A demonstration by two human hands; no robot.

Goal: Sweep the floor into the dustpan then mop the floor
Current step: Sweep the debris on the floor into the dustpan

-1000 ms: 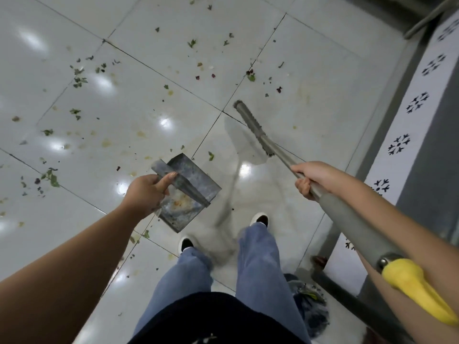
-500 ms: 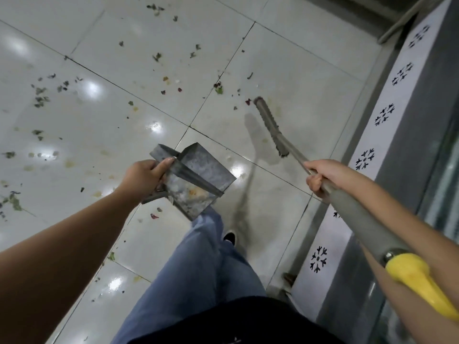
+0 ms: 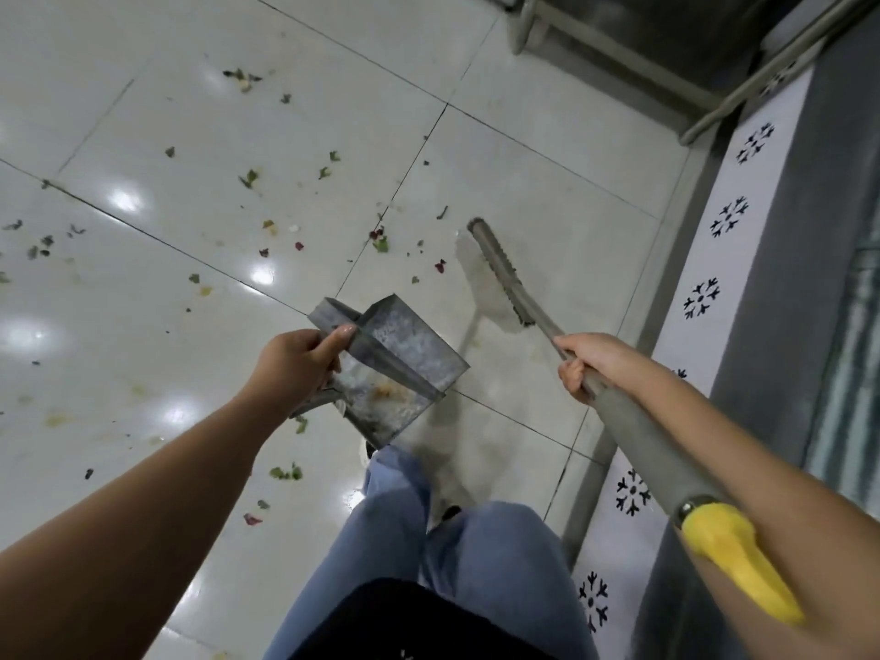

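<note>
Green and reddish scraps [image 3: 247,178] are lying scattered over the pale tiled floor [image 3: 143,326], most of them out beyond and to the left of the left hand [image 3: 293,369], and they are sitting lower in view than half a second ago, since the person has stepped forward among them. A few more bits are lying just beneath that hand's forearm.

Curled around the metal handle, the left hand is gripping the dustpan [image 3: 405,364], thumb laid along the top strip. The pan is hanging in the air just right of the hand, tilted, its open mouth facing down toward the jeans [image 3: 400,507]; some pale dirt is clinging inside it. It is being carried much as it was a moment earlier, off the floor.

Between the two hands, one denim leg is now reaching forward where earlier both feet were showing side by side.

The right hand [image 3: 588,369] is wrapped tightly around the grey broom [image 3: 500,273] handle, fingers closed beneath it. Ahead and to the left of this hand the brush head is touching the tile, closer to the red and green scraps than before. Behind the hand the handle is running back along the forearm to a yellow grip [image 3: 733,564].

Right of that arm, a white strip with black snowflake marks [image 3: 702,297] is running beside a grey wall, and a metal frame [image 3: 619,45] has come into view far ahead.
</note>
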